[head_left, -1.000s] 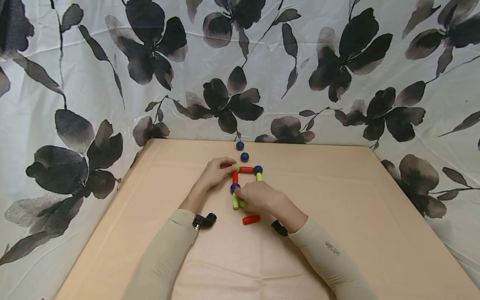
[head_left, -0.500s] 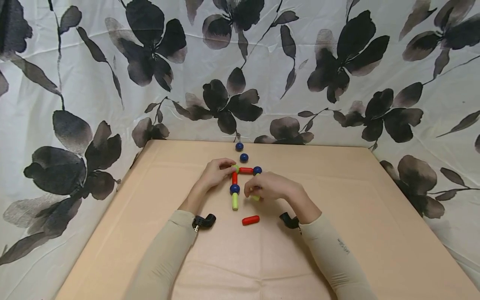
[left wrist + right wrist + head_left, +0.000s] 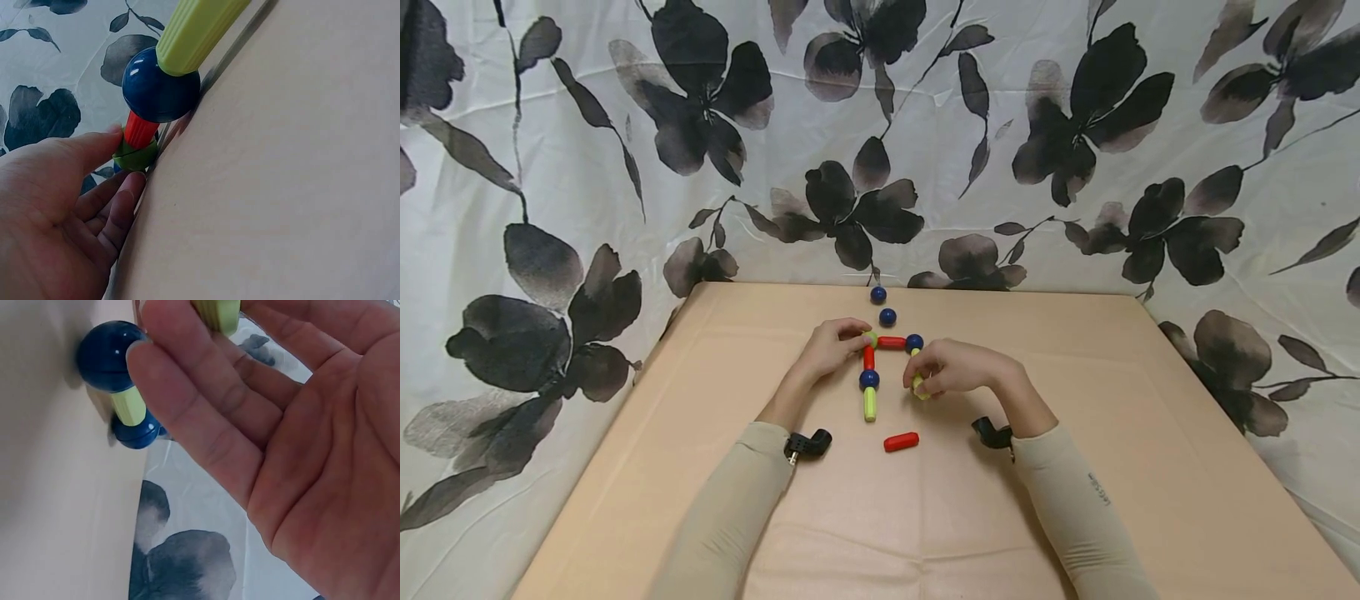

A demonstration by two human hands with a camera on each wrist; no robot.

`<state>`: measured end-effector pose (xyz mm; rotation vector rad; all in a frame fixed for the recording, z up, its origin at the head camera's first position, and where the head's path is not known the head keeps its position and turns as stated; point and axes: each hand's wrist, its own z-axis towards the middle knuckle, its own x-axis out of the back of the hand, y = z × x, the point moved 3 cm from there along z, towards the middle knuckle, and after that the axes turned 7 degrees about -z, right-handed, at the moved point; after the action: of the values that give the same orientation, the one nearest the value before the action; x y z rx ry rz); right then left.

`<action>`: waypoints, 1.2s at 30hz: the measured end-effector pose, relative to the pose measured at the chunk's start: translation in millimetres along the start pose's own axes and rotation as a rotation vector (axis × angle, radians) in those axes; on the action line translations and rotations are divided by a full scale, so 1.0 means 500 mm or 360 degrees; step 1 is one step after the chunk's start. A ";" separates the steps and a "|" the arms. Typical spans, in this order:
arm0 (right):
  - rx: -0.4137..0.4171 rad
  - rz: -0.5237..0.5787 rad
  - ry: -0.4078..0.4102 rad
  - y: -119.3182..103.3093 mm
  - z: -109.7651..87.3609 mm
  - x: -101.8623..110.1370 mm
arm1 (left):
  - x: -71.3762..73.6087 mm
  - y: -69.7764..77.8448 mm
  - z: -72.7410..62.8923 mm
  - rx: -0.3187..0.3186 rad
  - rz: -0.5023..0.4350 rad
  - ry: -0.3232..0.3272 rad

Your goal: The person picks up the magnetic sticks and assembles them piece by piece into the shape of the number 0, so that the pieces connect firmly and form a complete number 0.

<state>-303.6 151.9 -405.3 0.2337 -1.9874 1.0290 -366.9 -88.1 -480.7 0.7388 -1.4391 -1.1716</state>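
Note:
My left hand point(image 3: 833, 343) pinches a green ball point(image 3: 134, 157) at the corner of a ball-and-rod magnetic building set. From this corner a red rod point(image 3: 891, 342) runs right to a blue ball point(image 3: 914, 342). A second red rod point(image 3: 868, 358) leads nearer to another blue ball point(image 3: 159, 84), which bears a yellow-green rod point(image 3: 870, 405). My right hand point(image 3: 964, 367) holds a loose yellow-green rod point(image 3: 219, 314) between thumb and fingers, beside the right arm of the shape. There a yellow-green rod point(image 3: 129, 406) joins two blue balls; the nearer one point(image 3: 111, 356) is hidden in the head view.
A loose red rod point(image 3: 901, 442) lies on the tan table point(image 3: 1045, 500), nearer than the shape. Two loose blue balls point(image 3: 887, 317) stand beyond it, near the table's far edge. A floral cloth point(image 3: 955, 142) hangs behind the table.
My right hand has moved right, away from the left blue ball, bringing the yellow-green rod to the shape's right arm. My left hand stays on the green ball.

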 end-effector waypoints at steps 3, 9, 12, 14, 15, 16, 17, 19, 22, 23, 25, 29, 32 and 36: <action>0.0008 0.0052 -0.0012 0.011 0.001 0.000 | -0.001 0.002 0.000 -0.0004 -0.0007 -0.0001; -0.0028 0.0246 -0.0094 0.027 -0.001 -0.005 | -0.001 0.005 -0.002 0.0000 -0.0016 -0.0003; -0.0055 0.0354 -0.0175 0.030 -0.002 -0.011 | 0.001 0.005 -0.001 0.0000 -0.0022 -0.0001; -0.0038 0.0394 -0.0228 0.034 -0.002 -0.016 | 0.001 0.004 0.000 -0.0002 -0.0024 0.0002; -0.0024 0.0405 -0.0252 0.037 -0.001 -0.019 | 0.001 0.003 0.001 -0.0004 -0.0024 0.0001; -0.0011 0.0415 -0.0274 0.040 0.001 -0.022 | 0.001 0.003 0.001 -0.0003 -0.0020 0.0000; 0.0001 0.0420 -0.0292 0.043 0.003 -0.026 | 0.001 0.002 0.002 -0.0003 -0.0016 0.0001; 0.0018 0.0433 -0.0325 0.050 0.007 -0.032 | 0.001 0.001 0.002 -0.0003 -0.0010 0.0002; -0.0005 0.0450 -0.0347 0.058 0.012 -0.039 | 0.001 0.002 0.003 -0.0007 0.0004 0.0002; -0.0020 0.0455 -0.0350 0.059 0.013 -0.041 | 0.001 0.002 0.003 -0.0009 0.0008 0.0003; -0.0052 0.0461 -0.0351 0.063 0.014 -0.043 | 0.001 0.003 0.003 -0.0011 0.0014 0.0002; -0.0121 0.0470 -0.0349 0.067 0.013 -0.043 | 0.001 0.004 0.002 -0.0008 0.0015 0.0004; -0.0154 0.0458 -0.0336 0.067 0.012 -0.041 | 0.001 0.003 0.003 -0.0007 0.0000 0.0003; -0.0193 0.0435 -0.0288 0.071 0.012 -0.040 | 0.000 0.003 0.001 -0.0009 -0.0010 -0.0001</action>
<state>-312.9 166.3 -442.5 -0.0131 -2.2835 1.0829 -367.4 -87.5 -479.4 0.7397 -1.4344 -1.1802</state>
